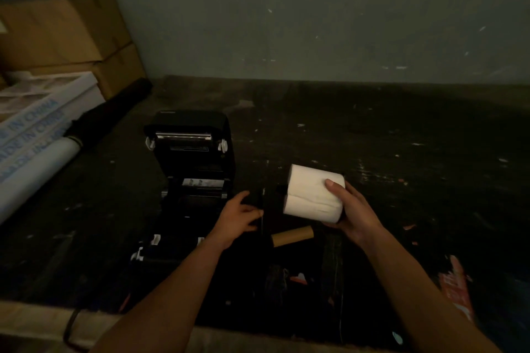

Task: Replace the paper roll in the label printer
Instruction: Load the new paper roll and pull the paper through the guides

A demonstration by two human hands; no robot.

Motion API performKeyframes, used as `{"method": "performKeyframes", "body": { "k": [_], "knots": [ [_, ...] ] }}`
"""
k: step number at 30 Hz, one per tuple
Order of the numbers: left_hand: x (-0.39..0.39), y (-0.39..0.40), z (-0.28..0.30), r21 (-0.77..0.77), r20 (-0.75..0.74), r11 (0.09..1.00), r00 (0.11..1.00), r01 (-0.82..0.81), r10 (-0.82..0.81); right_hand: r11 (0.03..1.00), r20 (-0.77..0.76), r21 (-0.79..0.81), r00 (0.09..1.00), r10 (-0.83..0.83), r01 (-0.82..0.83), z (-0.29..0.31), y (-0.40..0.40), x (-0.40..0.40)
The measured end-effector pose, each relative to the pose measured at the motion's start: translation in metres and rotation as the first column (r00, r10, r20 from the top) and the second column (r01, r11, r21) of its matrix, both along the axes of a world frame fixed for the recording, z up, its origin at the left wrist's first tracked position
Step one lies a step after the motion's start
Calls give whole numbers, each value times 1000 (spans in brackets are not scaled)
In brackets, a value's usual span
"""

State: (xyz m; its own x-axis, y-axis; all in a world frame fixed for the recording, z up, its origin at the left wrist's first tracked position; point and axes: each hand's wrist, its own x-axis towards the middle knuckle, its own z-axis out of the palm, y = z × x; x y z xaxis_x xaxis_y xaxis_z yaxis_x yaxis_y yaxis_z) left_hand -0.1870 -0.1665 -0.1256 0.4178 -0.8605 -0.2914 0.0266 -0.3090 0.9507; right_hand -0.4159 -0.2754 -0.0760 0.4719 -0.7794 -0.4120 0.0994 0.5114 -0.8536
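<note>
The black label printer (pixel 189 169) stands on the dark table with its lid tipped open toward the back. My right hand (pixel 350 209) grips a fat white paper roll (pixel 311 193) in the air, right of the printer. My left hand (pixel 239 216) sits at the printer's right side, fingers closed around a thin black spindle (pixel 261 210) that stands roughly upright. A bare brown cardboard core (pixel 292 235) lies on the table between my two hands, just below the roll.
Cardboard boxes (pixel 63 37) are stacked at the back left, with a white printed carton (pixel 37 120), a white tube (pixel 37 172) and a black roll (pixel 114 106) leaning beside them. The dark table (pixel 401 137) runs to the wall. Scraps (pixel 456 286) lie front right.
</note>
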Motion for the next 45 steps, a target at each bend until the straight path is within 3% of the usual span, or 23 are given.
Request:
{"method": "performKeyframes", "body": {
  "k": [1,3,10,19,25,33,37,42,45],
  "knots": [
    [2,0,8,-61,-162,997,986,-40,29,1000,8,0,1000,4,-4,1,-1,1],
    [5,0,20,-155,-345,985,939,-75,17,1000,19,-12,1000,14,-14,3,-4,3],
    [8,-5,41,-313,-552,949,821,-41,-147,996,53,-64,997,60,-56,14,-6,15],
    [10,-3,48,-345,-486,935,837,82,-253,995,56,-78,996,62,-58,22,-1,21],
    [4,-9,57,-314,-355,945,913,87,-202,993,67,-109,996,60,-52,22,3,21],
    [-1,-8,65,-276,-234,951,950,139,-207,978,39,-201,997,71,-61,27,11,20],
    [-3,0,71,-292,-216,942,948,165,-232,968,26,-248,998,50,-42,28,15,24],
    [-5,12,91,-261,-295,952,925,163,-239,946,5,-323,1000,24,-21,30,24,39],
    [2,22,94,-268,-176,951,963,152,-204,935,8,-353,999,33,-28,30,34,56]
  ]
}}
